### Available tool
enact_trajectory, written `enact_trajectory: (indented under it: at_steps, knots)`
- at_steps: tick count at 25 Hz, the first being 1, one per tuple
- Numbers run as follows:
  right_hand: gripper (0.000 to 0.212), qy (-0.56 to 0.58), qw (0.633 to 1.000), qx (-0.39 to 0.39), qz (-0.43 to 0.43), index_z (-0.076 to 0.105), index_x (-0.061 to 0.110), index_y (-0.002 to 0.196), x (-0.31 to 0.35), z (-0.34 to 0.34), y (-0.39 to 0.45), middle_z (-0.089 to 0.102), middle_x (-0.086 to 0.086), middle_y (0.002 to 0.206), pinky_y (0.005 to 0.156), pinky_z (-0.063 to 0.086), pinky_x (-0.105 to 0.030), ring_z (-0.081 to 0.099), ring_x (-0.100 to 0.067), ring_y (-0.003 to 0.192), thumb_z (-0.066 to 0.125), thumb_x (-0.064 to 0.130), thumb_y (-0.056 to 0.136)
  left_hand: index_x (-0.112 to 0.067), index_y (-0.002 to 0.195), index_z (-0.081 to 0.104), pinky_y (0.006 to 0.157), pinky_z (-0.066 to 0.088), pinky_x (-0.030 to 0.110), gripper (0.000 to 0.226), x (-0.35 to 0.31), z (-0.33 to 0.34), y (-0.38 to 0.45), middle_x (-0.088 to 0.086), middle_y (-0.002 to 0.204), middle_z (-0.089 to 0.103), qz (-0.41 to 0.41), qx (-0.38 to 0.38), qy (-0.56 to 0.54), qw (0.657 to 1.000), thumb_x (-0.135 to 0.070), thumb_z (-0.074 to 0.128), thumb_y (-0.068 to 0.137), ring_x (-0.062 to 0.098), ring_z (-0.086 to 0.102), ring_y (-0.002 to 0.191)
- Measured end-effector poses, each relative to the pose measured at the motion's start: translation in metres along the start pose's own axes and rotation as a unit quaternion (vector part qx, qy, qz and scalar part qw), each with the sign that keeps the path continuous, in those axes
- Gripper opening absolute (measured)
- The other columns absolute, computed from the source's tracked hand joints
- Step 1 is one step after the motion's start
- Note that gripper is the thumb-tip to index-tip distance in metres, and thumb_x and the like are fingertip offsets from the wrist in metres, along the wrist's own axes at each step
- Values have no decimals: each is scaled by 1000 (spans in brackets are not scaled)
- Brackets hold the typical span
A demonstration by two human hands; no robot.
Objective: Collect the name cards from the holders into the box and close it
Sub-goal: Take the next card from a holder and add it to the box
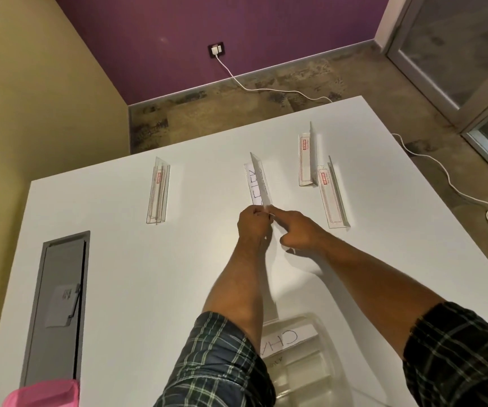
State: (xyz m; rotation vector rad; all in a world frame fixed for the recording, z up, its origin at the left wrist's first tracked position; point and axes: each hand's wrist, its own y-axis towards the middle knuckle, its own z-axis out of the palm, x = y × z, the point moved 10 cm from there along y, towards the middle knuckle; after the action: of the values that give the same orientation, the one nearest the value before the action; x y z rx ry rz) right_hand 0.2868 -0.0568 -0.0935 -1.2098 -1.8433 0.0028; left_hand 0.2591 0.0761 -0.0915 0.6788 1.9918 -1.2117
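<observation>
A clear card holder [261, 176] stands mid-table with a white handwritten name card [253, 183] in it. My left hand [253, 227] pinches the near end of that card. My right hand [298, 232] reaches in from the right; its outstretched index finger touches the holder's near end and its other fingers are curled. Three more clear holders show only red-framed inserts: one at the left [158, 195], two at the right [307, 158] [332, 199]. A clear plastic box [307, 365] lies open near me under my arms, with a handwritten card [288, 337] inside.
A grey cable hatch [57, 304] is set into the white table [119, 230] at the left. Something pink [43, 395] sits at the near left edge. A white cable [442, 171] runs over the floor beyond the table's far and right edges.
</observation>
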Motion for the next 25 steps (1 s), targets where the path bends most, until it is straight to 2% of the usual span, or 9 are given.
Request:
enact_trajectory:
  at_steps: [4,7,9,12,13,15,19,23,25]
  knots:
    - [96,-43,997,-13,-65,32,49,149,30,-6,-17,47,5,150,98,52,-40,56,-21,124,58,6,68,-12,75,68,73,57,32,16,-4,-35,-14,2,79,75,-4,-47,-23,999,-18,54,76,22,71,79]
    - [89,-93,990,-47,-90,36,47,148,51,-21,-38,46,6,152,99,51,-35,56,-20,124,59,6,73,-7,78,62,67,51,31,22,-7,-69,-36,4,77,71,0,-66,-21,998,-22,48,73,27,67,78]
    - [88,-121,985,-75,-98,34,44,150,56,-34,-50,41,9,155,103,47,-33,50,-19,131,62,8,76,-9,81,57,63,44,28,14,-9,-90,-52,2,78,63,8,-69,-12,998,-18,47,84,26,59,78]
    - [87,-161,974,-100,-120,30,37,154,57,-42,-67,28,11,161,113,38,-39,36,-17,143,69,15,79,-22,77,49,82,50,36,19,-8,-110,-79,7,102,56,-1,-43,-23,999,-18,41,94,24,54,93]
    - [87,-182,970,-105,-119,29,36,155,56,-43,-72,26,8,162,114,36,-41,33,-18,145,71,19,80,-24,78,47,82,52,39,20,-7,-115,-90,7,107,55,-14,-34,-38,999,-18,39,96,26,57,95]
    - [86,-212,961,-116,-131,29,33,155,60,-41,-89,29,3,161,115,33,-42,32,-20,145,75,29,82,-20,84,47,64,50,32,16,0,-122,-119,9,107,62,-49,-8,-87,995,-17,35,93,35,70,88]
    - [78,-266,930,-122,-224,43,30,147,85,-27,-135,59,0,136,104,43,-39,55,-24,123,76,52,80,-13,99,43,54,33,28,21,19,-126,-173,15,112,71,-87,81,-123,985,-19,31,82,41,75,81]
    - [63,-312,903,-63,-288,55,29,127,92,-1,-173,67,7,111,79,50,-33,62,-19,97,67,67,78,-7,106,57,53,30,28,39,54,-125,-205,16,99,74,-137,145,-81,977,-23,32,81,37,73,78]
    - [56,-318,888,-27,-331,57,28,117,93,12,-189,65,9,101,68,48,-31,60,-17,87,66,67,78,-6,99,58,52,30,26,34,72,-126,-218,19,94,71,-152,155,-20,976,-21,35,80,33,70,70]
